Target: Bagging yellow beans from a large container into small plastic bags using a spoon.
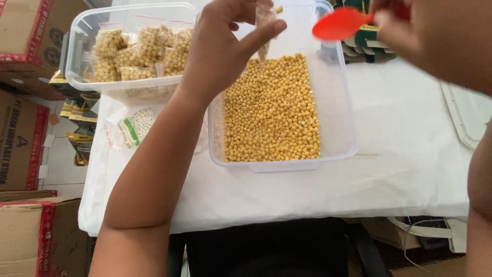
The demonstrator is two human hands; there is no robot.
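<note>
— What am I looking at in the left hand (220, 46)?

— I see it pinching a small clear plastic bag (264, 36) by its mouth, hanging over the clear tub of yellow pellets (271, 110). I judge the bag limp, light and slippery; the top edge looks like the place to grip it, since its belly would sag.

— And the right hand (410, 31)?

— It is closed around the handle of a red spoon (341, 24), bowl turned toward the bag. The fingers are cut off by the frame, and motion blurs them.

— Around that?

— A second clear tub (128, 48) of filled bags sits at the far left of the white tabletop (400, 154), empty bags (128, 128) beside it, cardboard boxes (23, 138) beyond. How full the held bag is, I can't tell.
</note>
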